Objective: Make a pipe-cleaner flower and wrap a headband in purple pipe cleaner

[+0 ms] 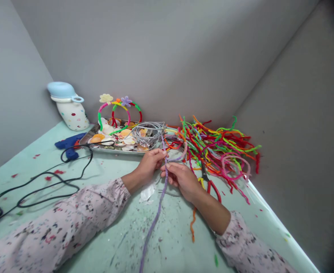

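Note:
A purple pipe cleaner (pixel 158 212) runs from between my hands down toward the table's near edge. My left hand (pixel 152 161) pinches it near its upper part. Just to the right and slightly lower, my right hand (pixel 182 177) also has its fingers closed on the purple strand. Beside my fingers curves a wire ring (pixel 185 146), partly wrapped in orange, pink and purple; my hands hide its lower part. Scissors (pixel 214 189) with red and yellow handles lie partly behind my right hand. A scrap of white paper (pixel 147 193) is below my left hand.
A metal tray (pixel 121 152) holds shells, a coil of grey wire (pixel 148 132) and flower-topped rings (pixel 114 113). Colourful pipe cleaners (pixel 218 148) are heaped at right. A blue glue gun (pixel 70 144), its black cord (pixel 47 197) and a white bottle (pixel 71 113) occupy the left.

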`<action>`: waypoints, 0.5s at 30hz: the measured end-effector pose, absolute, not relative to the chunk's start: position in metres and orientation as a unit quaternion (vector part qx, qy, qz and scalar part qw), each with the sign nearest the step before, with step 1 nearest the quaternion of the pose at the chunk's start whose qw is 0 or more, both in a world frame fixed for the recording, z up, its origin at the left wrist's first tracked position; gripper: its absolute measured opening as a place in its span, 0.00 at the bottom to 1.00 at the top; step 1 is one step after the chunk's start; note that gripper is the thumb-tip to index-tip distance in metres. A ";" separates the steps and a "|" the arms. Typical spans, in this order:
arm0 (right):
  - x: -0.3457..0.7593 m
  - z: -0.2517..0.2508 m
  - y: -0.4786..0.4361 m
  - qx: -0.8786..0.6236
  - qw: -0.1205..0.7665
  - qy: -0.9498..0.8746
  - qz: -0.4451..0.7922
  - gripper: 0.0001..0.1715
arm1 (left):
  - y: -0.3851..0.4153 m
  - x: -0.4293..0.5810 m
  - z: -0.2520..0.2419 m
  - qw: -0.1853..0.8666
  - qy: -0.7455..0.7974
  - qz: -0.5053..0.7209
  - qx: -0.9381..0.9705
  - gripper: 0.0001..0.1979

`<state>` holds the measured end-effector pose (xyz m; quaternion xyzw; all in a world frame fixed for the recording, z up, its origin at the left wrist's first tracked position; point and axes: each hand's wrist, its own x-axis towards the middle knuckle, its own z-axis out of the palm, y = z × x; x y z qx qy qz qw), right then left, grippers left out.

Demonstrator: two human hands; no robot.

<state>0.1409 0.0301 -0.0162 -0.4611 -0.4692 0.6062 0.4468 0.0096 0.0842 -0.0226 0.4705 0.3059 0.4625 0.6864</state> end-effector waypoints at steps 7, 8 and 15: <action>0.140 -0.012 0.027 -0.484 0.436 -0.469 0.597 0.14 | 0.085 0.010 -0.024 0.694 0.309 0.455 0.464 0.13; 0.140 -0.013 0.028 -0.487 0.434 -0.473 0.593 0.14 | 0.085 0.011 -0.023 0.695 0.311 0.456 0.461 0.13; 0.139 -0.015 0.028 -0.510 0.429 -0.505 0.548 0.17 | 0.084 0.011 -0.021 0.680 0.324 0.465 0.464 0.12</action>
